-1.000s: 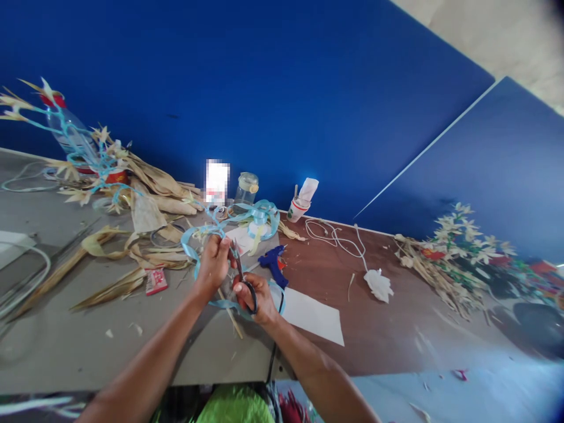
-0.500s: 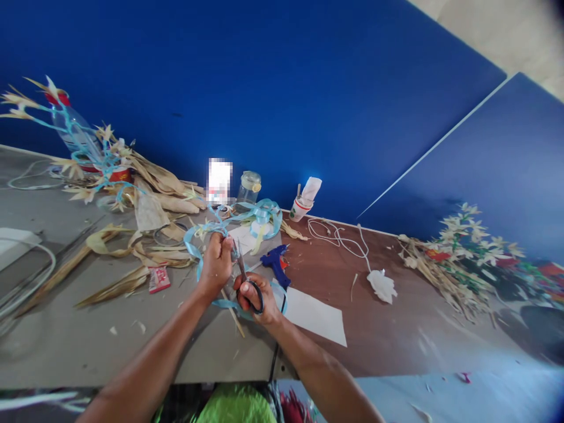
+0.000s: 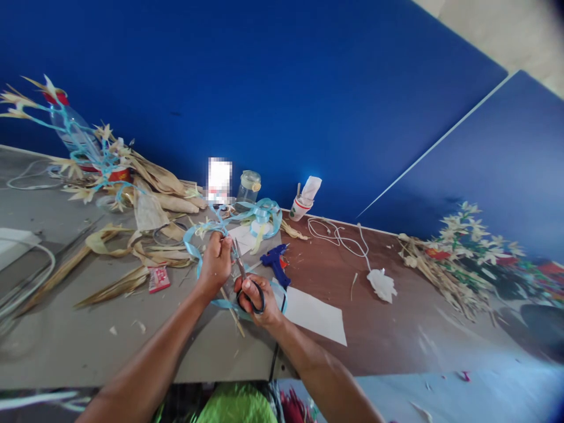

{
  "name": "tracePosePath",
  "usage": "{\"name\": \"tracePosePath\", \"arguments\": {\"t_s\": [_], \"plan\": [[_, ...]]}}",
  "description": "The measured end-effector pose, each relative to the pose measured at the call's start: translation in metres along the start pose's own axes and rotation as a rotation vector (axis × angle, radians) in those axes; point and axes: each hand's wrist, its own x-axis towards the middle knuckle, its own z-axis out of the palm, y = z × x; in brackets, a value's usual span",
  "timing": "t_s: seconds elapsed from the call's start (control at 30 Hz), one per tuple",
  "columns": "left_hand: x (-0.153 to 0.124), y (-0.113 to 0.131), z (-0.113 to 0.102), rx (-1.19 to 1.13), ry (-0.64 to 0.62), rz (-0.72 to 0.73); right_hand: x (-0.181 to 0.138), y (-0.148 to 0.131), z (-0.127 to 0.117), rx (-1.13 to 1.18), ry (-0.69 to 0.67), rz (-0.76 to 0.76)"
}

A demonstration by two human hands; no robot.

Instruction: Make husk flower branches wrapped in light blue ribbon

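The one camera sits on the worker's head, above and behind the left grip and the right grip, facing forward and down. It's close enough to take in both forearms, yet wide enough to show the table well out on either side of the grip, with a blue wall beyond.

Left grip seemingly pinched, right grip curled, forearms angled inward

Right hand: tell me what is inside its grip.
The right hand grips scissors; the blades and part of the black handles show. The hand covers the rest, and what lies against its palm cannot be seen.
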Motion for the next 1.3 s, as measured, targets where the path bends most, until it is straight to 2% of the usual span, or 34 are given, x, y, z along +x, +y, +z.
{"name": "tracePosePath", "arguments": {"t_s": [0.13, 0.47, 0.77, 1.0, 1.3], "plan": [[-0.003, 0.003, 0.001, -0.06, -0.026, -0.074, -0.002, -0.005, -0.001, 0.01, -0.085, -0.002], [-0.003, 0.004, 0.001, -0.063, -0.008, -0.055, -0.004, -0.004, -0.004, -0.016, -0.011, -0.044], [-0.001, -0.001, 0.001, -0.066, -0.017, -0.046, -0.003, -0.006, 0.0, -0.047, 0.05, -0.001], [-0.003, 0.0, 0.005, -0.115, 0.006, -0.078, -0.006, -0.014, 0.007, 0.057, -0.08, 0.022], [-0.007, 0.012, 0.01, -0.113, 0.085, -0.079, 0.0, -0.009, 0.011, 0.139, -0.021, 0.004]]}}
